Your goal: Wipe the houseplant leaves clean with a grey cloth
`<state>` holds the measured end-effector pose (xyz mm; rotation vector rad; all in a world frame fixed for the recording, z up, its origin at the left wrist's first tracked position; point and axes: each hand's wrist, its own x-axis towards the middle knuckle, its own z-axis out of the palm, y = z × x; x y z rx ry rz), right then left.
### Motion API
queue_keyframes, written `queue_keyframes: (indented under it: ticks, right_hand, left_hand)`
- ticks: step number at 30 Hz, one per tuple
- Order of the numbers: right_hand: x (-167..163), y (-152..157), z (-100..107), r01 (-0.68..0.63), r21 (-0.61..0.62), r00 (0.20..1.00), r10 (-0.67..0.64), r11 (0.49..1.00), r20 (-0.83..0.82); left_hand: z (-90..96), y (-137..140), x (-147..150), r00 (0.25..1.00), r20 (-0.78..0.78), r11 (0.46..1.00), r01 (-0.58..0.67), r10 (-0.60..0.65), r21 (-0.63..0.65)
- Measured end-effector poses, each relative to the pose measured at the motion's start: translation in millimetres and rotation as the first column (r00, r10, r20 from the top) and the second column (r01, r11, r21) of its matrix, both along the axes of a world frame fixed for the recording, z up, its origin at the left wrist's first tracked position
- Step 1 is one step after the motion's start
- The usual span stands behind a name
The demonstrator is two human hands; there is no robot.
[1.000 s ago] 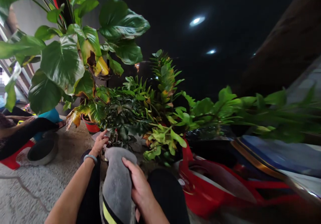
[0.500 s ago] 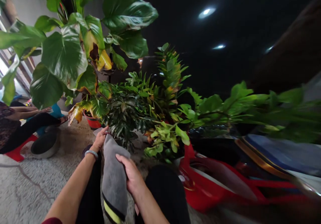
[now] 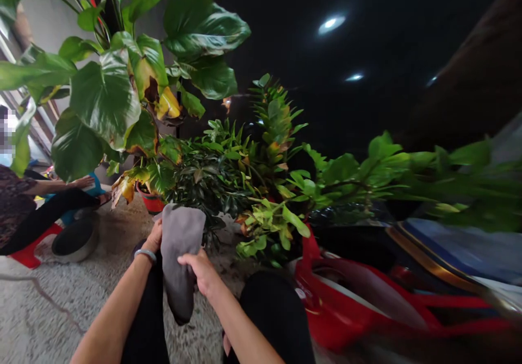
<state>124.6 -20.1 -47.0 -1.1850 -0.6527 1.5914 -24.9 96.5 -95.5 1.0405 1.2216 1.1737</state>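
Observation:
A soft grey fabric piece (image 3: 181,244), long and shaped rather like a slipper, hangs between my knees with a dark edge at its lower end. I cannot make out its exact kind. My left hand (image 3: 154,239), with a band on the wrist, is closed on its upper left side, the fingertips hidden behind the fabric. My right hand (image 3: 202,271) pinches the right edge at mid-length, thumb lying on the front face and fingers behind.
Leafy potted plants (image 3: 196,174) stand ahead, one in a red pot (image 3: 150,202). At the left, another person sits on a red stool (image 3: 35,250) beside a grey basin (image 3: 75,242). A red bag (image 3: 338,315) lies by my right knee.
The grey piece has turned and been raised, so a plain grey face shows and the yellow stripe is out of sight. My left hand has come slightly lower; my right hand moved left.

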Motion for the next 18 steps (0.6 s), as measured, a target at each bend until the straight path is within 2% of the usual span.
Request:
queue_keyframes:
  ticks: [3,7,10,13,16,18]
  right_hand:
    - [5.8,-17.9,-17.1,-0.012,0.032,0.998,0.01,0.999,0.07]
    - [16.3,-15.2,-4.9,0.036,0.16,0.998,-0.045,0.986,0.054]
    - [19.4,-8.5,2.1,0.029,0.197,0.998,-0.04,0.98,0.055]
    - [20.3,-8.2,-2.5,-0.045,0.236,0.994,0.02,0.971,0.104]
    - [26.2,-11.7,-9.3,-0.137,0.264,0.975,0.083,0.955,0.205]
    - [35.1,-11.8,-10.8,-0.238,0.309,0.942,0.142,0.921,0.304]
  left_hand:
    - [6.5,-12.6,2.2,0.992,0.129,0.998,0.011,-0.003,-0.06]
    - [20.0,-58.6,11.4,0.923,0.378,0.989,0.118,-0.074,-0.094]
    - [27.1,-99.7,24.9,0.923,0.379,0.992,0.099,-0.064,-0.074]
    - [30.3,-128.1,41.1,0.938,0.344,0.994,0.08,-0.048,-0.077]
    - [30.6,-137.8,53.8,0.933,0.36,0.993,0.026,0.016,-0.112]
    - [30.3,-137.2,58.1,0.927,0.366,0.989,-0.027,0.078,-0.142]
